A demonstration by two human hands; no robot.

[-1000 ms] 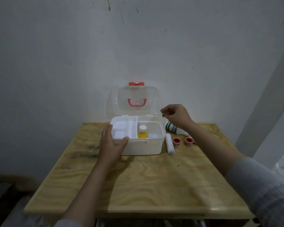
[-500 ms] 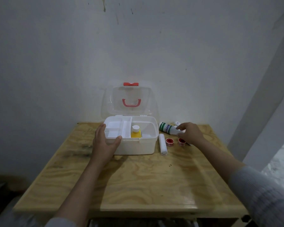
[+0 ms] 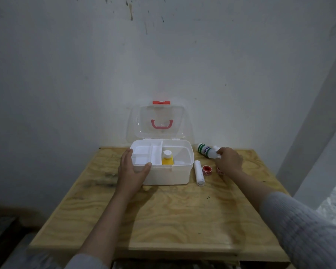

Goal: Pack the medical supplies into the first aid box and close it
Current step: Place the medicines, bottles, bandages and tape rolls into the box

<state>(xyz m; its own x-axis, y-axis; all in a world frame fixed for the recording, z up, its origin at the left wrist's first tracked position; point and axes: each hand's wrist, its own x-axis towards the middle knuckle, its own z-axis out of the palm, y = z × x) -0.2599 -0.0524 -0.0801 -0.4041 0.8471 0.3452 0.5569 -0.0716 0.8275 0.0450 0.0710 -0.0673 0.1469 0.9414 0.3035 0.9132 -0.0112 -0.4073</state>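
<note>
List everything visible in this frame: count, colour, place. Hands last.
first aid box: 1, white, back centre of table, open
lid: 1, clear with red handle and red latch, standing up against the wall
yellow bottle: 1, yellow with white cap, upright in the box's large right compartment
white bottle: 1, white with green label, lying right of the box
gauze roll: 1, white, lying just right of the box
tape rolls: 2, red, right of the gauze roll; one mostly hidden by the right hand
table: 1, light plywood
wall: grey-white, stained
left hand: on the box's front left corner
right hand: fingers on the white bottle's cap end
</note>
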